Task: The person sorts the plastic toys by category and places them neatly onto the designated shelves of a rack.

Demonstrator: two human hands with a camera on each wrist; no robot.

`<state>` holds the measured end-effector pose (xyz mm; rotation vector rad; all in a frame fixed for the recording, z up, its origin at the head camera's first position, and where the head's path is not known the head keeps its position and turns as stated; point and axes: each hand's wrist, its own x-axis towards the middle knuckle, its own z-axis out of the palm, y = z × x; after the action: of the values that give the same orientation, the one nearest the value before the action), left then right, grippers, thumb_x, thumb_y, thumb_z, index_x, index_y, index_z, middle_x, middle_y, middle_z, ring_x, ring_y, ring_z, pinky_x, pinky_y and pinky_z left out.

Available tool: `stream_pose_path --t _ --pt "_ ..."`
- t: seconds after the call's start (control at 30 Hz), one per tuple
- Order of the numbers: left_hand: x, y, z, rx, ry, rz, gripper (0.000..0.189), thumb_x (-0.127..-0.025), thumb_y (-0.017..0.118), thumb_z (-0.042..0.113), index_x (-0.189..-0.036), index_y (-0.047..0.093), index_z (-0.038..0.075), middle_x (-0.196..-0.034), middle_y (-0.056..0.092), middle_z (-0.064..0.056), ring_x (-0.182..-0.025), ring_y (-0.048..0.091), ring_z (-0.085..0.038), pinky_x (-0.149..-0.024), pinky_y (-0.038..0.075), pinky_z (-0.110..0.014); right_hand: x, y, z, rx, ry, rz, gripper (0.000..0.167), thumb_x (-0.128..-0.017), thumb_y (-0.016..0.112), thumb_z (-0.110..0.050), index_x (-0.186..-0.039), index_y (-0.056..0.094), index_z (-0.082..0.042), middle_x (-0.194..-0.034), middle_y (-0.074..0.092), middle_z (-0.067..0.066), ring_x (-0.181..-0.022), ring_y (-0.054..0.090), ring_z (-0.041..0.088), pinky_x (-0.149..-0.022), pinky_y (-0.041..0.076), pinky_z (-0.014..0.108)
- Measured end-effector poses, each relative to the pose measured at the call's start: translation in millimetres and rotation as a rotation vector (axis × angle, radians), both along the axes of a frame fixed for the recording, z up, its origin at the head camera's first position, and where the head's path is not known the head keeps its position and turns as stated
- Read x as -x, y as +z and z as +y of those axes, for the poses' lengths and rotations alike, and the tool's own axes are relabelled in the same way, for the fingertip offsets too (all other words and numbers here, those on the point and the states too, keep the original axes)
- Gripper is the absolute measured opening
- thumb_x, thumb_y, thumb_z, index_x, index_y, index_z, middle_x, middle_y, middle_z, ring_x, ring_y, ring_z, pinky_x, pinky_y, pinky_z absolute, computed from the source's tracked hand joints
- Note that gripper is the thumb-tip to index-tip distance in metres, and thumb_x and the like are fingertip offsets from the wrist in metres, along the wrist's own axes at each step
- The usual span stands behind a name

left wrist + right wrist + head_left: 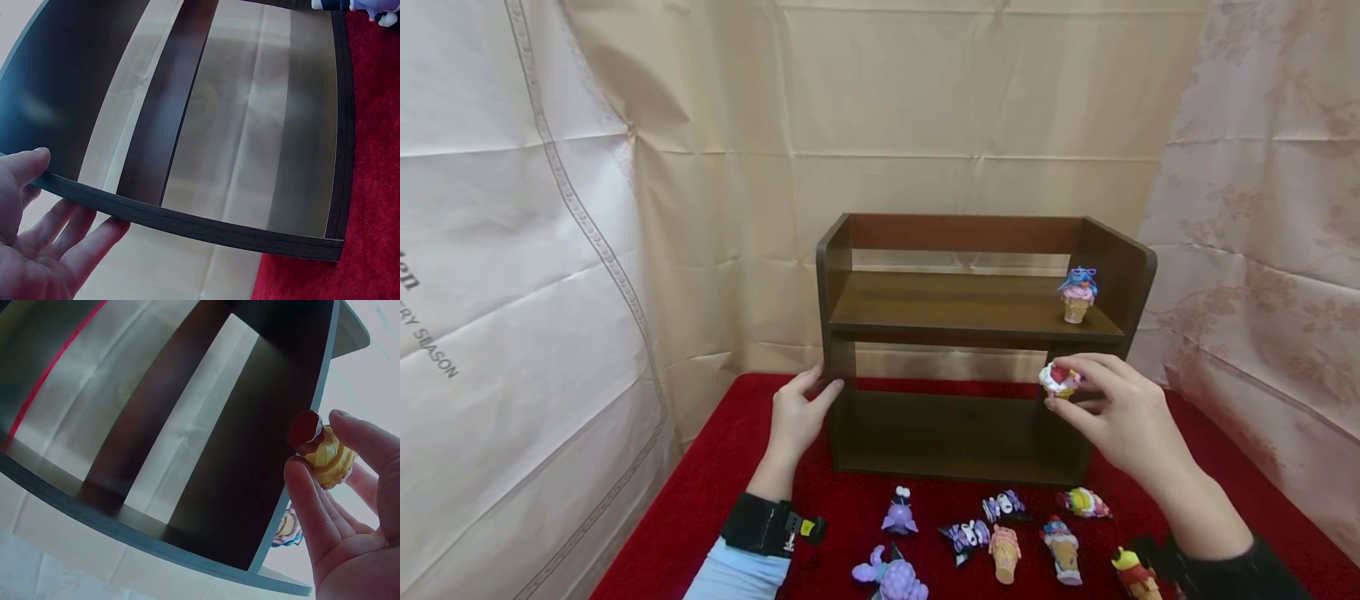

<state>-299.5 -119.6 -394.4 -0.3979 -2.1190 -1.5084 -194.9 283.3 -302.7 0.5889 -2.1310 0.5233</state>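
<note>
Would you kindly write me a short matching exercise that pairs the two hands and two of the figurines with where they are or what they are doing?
Column one:
1. Left hand
2. Right hand
3. Blue-topped figurine
4. Peach cone figurine

Column two:
A. Lying on the red cloth
B. Standing on the upper board
C. Gripping the side of the brown shelf unit
D. Holding a white-topped figurine

Pairs: 1-C, 2-D, 3-B, 4-A

white cloth, left [520,300] | "…RY SEASON" | above: "…en", cut off
</note>
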Motion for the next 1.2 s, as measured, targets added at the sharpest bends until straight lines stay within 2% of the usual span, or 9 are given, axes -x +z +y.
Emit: stream_pose_path --t 0.17,0.43,0.73,1.0,1.2 --pt "-0.4 0.5 0.1 0.000 0.002 -0.006 0.044 -0.096 0.073 0.017 -0.140 0.064 0.012 -0.133 0.066 -0.010 -0.120 0.065 -0.030 -0.091 0.057 -0.046 1.1 7.0 -3 -0.002 0.017 0.031 0.053 -0.066 0.095 -0.002 -0.114 0.074 -0.009 -0.110 0.069 0.005 -0.075 0.071 0.017 -0.074 0.048 0.003" --pt "-0.4 -0.1 -0.3 -0.007 -0.007 -0.017 0.045 -0.097 0.073 0.018 -0.140 0.064 0.012 -0.134 0.066 -0.011 -0.121 0.064 -0.032 -0.092 0.056 -0.046 2.8 19.2 -9 0.004 0.017 0.059 0.056 -0.066 0.094 0.001 -0.118 0.073 -0.006 -0.116 0.068 0.011 -0.076 0.073 0.021 -0.076 0.044 0.001" --pt "-1.5 0.2 -0.7 -0.009 -0.005 -0.031 0.045 -0.097 0.073 0.019 -0.140 0.063 0.010 -0.135 0.065 -0.012 -0.121 0.063 -0.035 -0.093 0.056 -0.047 8.6 31.1 -13 0.019 0.052 0.112 0.055 -0.065 0.093 0.004 -0.116 0.073 -0.004 -0.113 0.069 0.013 -0.076 0.073 0.023 -0.078 0.044 0.002" --pt "-0.6 -0.8 -1.1 -0.005 0.005 -0.033 0.045 -0.096 0.073 0.020 -0.140 0.063 0.011 -0.135 0.066 -0.011 -0.120 0.064 -0.030 -0.093 0.056 -0.046 15.4 43.6 -20 0.020 0.007 0.133 0.053 -0.068 0.093 0.001 -0.117 0.072 -0.002 -0.115 0.068 0.017 -0.087 0.072 0.029 -0.078 0.045 0.005" --pt "0.2 -1.6 -1.1 -0.002 0.002 -0.029 0.046 -0.096 0.074 0.020 -0.140 0.063 0.013 -0.134 0.066 -0.009 -0.119 0.065 -0.027 -0.092 0.057 -0.045 23.4 53.3 -24 0.039 0.011 0.141 0.053 -0.069 0.093 0.001 -0.118 0.071 -0.001 -0.114 0.068 0.020 -0.093 0.070 0.032 -0.082 0.039 0.000"
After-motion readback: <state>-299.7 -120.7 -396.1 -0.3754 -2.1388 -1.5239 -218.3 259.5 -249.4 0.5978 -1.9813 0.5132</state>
